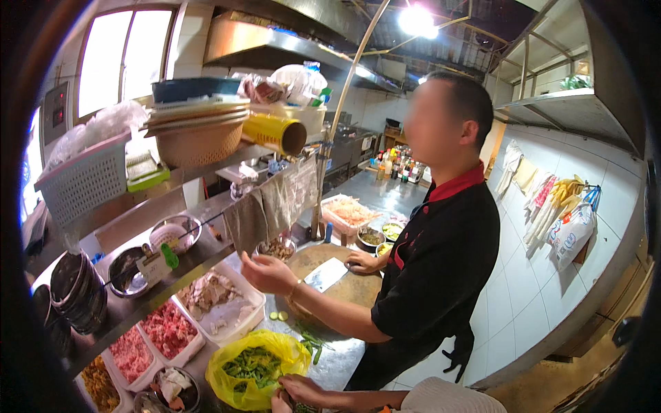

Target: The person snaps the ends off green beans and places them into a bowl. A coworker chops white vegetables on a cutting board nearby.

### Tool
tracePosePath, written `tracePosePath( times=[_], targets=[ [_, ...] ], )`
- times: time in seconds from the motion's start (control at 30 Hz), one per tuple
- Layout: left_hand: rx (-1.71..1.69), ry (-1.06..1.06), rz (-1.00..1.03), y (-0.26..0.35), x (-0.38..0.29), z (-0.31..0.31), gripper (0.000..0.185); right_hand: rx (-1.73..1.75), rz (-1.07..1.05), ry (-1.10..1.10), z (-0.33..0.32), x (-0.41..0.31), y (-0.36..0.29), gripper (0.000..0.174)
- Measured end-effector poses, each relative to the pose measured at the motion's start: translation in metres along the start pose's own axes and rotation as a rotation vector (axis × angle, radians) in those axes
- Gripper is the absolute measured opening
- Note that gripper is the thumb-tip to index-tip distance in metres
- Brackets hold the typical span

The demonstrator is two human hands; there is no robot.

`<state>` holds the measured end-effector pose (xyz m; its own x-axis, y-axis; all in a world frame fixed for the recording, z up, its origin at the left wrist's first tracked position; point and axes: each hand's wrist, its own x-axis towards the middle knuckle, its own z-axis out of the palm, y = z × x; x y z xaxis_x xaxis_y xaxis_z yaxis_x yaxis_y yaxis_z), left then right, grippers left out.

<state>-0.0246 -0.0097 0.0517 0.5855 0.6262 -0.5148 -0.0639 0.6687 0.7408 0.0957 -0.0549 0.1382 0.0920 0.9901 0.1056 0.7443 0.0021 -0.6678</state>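
My right hand is at the bottom of the view, at the near edge of a yellow plastic bag. Close beside it is my left hand, mostly cut off by the frame. Their fingers come together, but whatever they hold is too small and hidden to make out. Cut green vegetables, seemingly peppers, fill the open bag. A few loose green peppers lie on the steel counter behind it. Beneath my right hand, some green pieces show at the frame's edge.
A co-worker in black stands across a round chopping board, one hand on a cleaver, the other stretched over the counter. Tubs of minced meat and sliced meat sit left, under a steel shelf holding bowls.
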Motion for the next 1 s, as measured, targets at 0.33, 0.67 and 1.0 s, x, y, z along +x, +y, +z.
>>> tracePosePath(
  times=[0.33, 0.67, 1.0],
  targets=[
    [-0.148, 0.007, -0.135, 0.017, -0.05, 0.019, 0.024, 0.09, -0.06, 0.053, 0.0, -0.006, 0.03, 0.031],
    [0.39, 0.146, 0.182, 0.007, -0.063, 0.009, 0.02, 0.111, 0.61, 0.265, -0.068, 0.023, 0.106, 0.026],
    [0.457, 0.15, 0.187, 0.029, -0.082, 0.02, 0.022, -0.122, -0.133, 0.129, -0.002, 0.089, 0.054, 0.024]
  ],
)
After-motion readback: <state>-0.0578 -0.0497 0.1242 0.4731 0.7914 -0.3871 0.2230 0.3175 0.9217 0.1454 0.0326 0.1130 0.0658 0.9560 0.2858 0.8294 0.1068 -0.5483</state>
